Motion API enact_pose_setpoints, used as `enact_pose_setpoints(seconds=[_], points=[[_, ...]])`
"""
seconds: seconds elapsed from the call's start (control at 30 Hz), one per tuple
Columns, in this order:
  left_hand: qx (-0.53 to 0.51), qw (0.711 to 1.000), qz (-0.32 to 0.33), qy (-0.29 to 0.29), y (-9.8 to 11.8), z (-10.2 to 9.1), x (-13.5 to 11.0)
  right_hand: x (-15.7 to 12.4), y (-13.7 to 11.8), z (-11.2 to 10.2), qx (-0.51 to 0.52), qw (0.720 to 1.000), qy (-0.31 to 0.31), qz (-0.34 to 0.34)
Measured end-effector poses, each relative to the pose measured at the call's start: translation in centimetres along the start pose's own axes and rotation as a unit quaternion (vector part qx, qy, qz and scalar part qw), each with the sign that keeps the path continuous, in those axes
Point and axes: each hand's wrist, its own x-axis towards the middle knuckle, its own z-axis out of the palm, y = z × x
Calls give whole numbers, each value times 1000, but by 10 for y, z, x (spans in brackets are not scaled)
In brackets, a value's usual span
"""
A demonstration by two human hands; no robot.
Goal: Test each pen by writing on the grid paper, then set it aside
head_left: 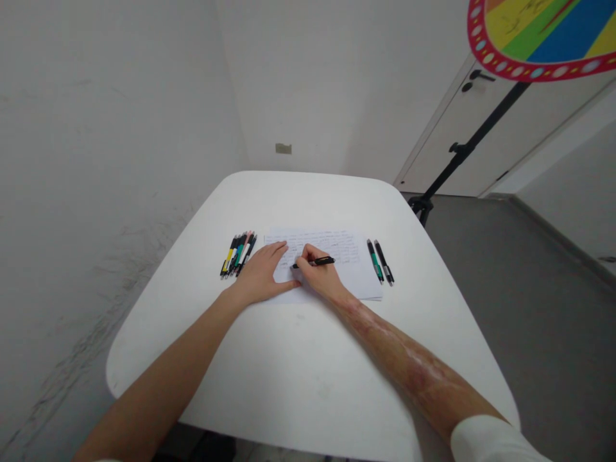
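A sheet of white paper (351,273) covered in handwritten lines lies in the middle of a white table (298,372). My right hand (318,277) is closed around a black pen (317,261), its tip resting on the paper. Flat on the sheet's left part lies my left hand (262,273), fingers stretched out. A bunch of several pens (238,254) lies just left of that hand. Two more pens (380,262) lie side by side at the paper's right edge.
White walls stand to the left and behind the table. At the upper right a colourful wheel (543,35) sits on a black stand (462,151), whose foot is by the table's far right corner. A white door (486,122) and grey floor (529,301) lie to the right.
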Motion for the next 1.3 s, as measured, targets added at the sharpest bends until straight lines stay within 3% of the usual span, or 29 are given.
enact_pose_setpoints(seconds=[1.3], points=[[14,1000,-8,-20,1,-1,1,-1,3,-1,-1,999,19,-26]])
